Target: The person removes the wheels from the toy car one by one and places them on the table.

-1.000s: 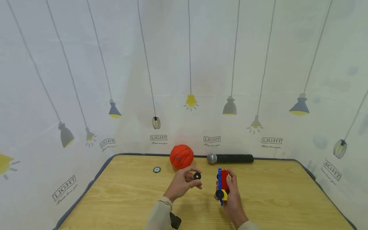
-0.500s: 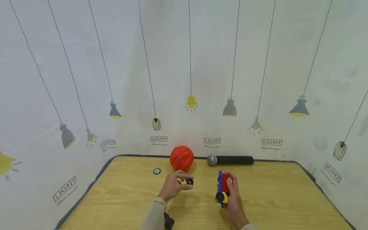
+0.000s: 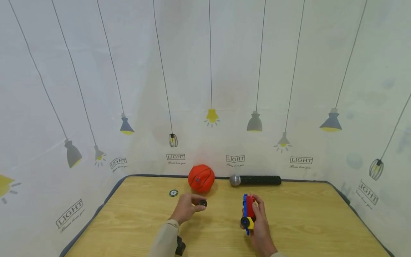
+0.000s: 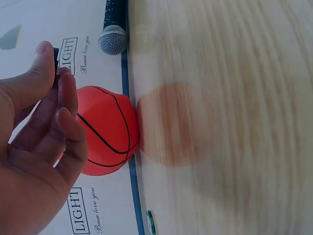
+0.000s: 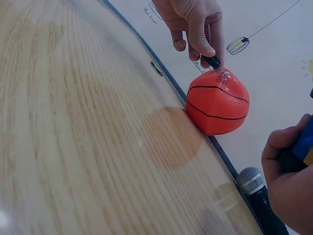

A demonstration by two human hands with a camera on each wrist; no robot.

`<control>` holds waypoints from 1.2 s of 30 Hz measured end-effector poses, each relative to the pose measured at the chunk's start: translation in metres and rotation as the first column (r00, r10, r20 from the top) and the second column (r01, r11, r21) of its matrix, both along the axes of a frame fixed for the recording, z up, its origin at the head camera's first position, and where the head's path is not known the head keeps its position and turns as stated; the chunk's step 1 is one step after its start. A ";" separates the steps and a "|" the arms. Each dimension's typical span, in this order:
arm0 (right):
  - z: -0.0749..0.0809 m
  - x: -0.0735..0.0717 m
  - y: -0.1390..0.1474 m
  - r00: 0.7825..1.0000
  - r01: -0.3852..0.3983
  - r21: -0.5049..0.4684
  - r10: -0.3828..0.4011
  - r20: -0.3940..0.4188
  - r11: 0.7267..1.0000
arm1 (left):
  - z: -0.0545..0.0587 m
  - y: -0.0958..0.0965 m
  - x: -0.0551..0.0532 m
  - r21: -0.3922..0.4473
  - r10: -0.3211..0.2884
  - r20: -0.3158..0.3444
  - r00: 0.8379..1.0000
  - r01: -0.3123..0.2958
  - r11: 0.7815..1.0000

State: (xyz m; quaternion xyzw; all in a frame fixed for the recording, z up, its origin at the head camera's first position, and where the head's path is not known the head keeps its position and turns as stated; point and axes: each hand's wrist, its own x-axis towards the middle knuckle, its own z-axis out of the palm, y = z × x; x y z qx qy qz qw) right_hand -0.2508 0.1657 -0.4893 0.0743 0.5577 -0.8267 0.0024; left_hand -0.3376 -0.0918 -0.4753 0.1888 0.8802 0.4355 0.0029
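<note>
My left hand (image 3: 185, 207) pinches a small black toy wheel (image 3: 203, 203) with a hole in its middle, between thumb and fingertips, above the table. In the right wrist view the wheel (image 5: 212, 61) overlaps the top of the red ball; the left wrist view shows only its dark edge (image 4: 56, 63). To the right, my right hand (image 3: 261, 225) grips a toy car (image 3: 249, 206) of red, blue and yellow parts, its length pointing away from me. A black wheel (image 3: 245, 222) sits on its near yellow end. My fingers and palm hide the car's right side.
A red ball (image 3: 201, 178) with black lines sits at the table's back edge. Right of it lies a black microphone (image 3: 257, 180) with a silver head. A green-and-white poker chip (image 3: 173, 193) is left of the ball. Lamp-printed cloth (image 3: 289, 89) walls the wooden table (image 3: 128, 221).
My left hand has drawn leftward and slightly toward me with the wheel, widening the gap to the toy car. The right hand keeps its grip, almost still.
</note>
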 end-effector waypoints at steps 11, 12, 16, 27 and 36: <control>-0.001 0.000 0.001 1.000 0.018 0.012 -0.018 0.014 1.000 | -0.015 -0.014 -0.017 -0.247 -0.062 -0.157 0.986 0.021 0.969; -0.001 0.000 0.001 1.000 0.017 0.010 -0.017 0.014 1.000 | -0.016 -0.016 -0.018 -0.272 -0.059 -0.175 0.983 0.009 0.962; -0.002 -0.001 0.001 1.000 0.010 0.011 -0.011 0.010 1.000 | -0.021 -0.018 -0.023 -0.321 -0.026 -0.182 0.983 -0.034 0.947; -0.003 0.000 0.002 1.000 0.012 0.014 -0.012 0.029 1.000 | -0.020 -0.020 -0.026 -0.374 0.028 -0.131 0.991 -0.076 0.924; -0.002 0.001 0.000 0.999 0.012 0.018 -0.013 0.034 1.000 | -0.023 -0.021 -0.030 -0.387 0.033 -0.135 0.990 -0.083 0.918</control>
